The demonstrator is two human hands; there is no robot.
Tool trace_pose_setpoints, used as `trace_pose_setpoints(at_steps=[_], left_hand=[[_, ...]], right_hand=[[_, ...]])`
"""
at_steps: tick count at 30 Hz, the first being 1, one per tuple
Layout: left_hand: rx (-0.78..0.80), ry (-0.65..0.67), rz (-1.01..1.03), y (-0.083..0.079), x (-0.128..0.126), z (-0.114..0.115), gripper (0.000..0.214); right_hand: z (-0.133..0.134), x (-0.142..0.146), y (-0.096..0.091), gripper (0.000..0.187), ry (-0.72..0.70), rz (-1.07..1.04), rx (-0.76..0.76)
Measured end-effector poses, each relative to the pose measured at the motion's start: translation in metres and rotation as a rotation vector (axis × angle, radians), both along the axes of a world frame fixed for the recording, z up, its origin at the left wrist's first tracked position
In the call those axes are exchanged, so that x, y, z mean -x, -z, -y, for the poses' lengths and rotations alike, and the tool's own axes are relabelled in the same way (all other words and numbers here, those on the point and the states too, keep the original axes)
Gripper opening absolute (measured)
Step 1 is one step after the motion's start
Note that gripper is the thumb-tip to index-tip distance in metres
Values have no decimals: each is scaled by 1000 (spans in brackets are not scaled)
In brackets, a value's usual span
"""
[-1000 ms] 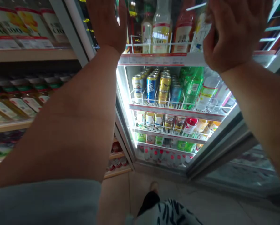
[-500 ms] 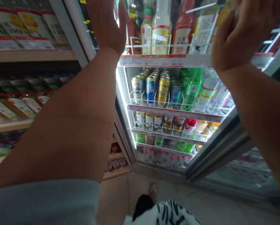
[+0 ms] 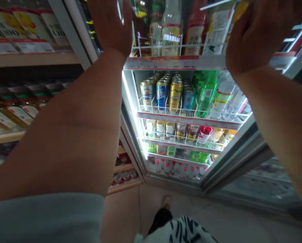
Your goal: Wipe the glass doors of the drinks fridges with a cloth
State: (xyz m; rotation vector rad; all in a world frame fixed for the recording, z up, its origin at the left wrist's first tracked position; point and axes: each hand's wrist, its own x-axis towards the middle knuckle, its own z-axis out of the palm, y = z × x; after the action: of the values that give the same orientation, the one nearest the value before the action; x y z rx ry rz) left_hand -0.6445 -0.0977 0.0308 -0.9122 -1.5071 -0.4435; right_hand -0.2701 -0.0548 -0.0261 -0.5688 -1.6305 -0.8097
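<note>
My left hand is raised in front of the upper shelf of a lit drinks cooler. Its thumb stands apart from the palm, with a bright sliver in the gap; the fingertips lie beyond the top edge. To its right stand a clear glass bottle with a yellow label and a pinkish-red bottle. My right hand is up at the same shelf, its fingers curled and partly cut off. A yellow-orange thing shows beside its thumb, too little of it to name. A pale-labelled bottle is just left of that hand.
Below, wire shelves hold rows of cans, green plastic bottles and cups. A white wire rail fronts the upper shelf. The cooler's glass door is at right. Wooden shelving with bottles flanks the left.
The view has shifted slightly, and both hands sit a little higher and further left in it. Hands and upper bottles look darker. Nothing on the shelves has visibly moved.
</note>
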Motion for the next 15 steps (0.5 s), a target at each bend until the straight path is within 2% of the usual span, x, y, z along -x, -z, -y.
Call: trace_pose_setpoints(at_steps=[2, 4, 5, 8, 12, 13, 15], left_hand=[[-41, -25, -14, 0, 3, -3, 93], [-78, -58, -24, 1, 5, -4, 99], [-92, -76, -34, 1, 5, -4, 102], [-92, -66, -51, 1, 5, -3, 102], [-70, 27, -18, -1, 7, -7, 95], [-69, 32, -14, -1, 8, -8, 96], [-64, 28, -8, -1, 8, -9, 102]], right_hand=[[6, 2, 1, 66, 110, 218, -59], [11, 3, 1, 57, 83, 407, -93], [12, 4, 2, 54, 74, 435, -103], [7, 5, 4, 53, 76, 289, -67], [-8, 6, 6, 72, 39, -134, -34], [-10, 6, 7, 76, 30, -165, -30], [-10, 7, 9, 74, 24, -75, -3]])
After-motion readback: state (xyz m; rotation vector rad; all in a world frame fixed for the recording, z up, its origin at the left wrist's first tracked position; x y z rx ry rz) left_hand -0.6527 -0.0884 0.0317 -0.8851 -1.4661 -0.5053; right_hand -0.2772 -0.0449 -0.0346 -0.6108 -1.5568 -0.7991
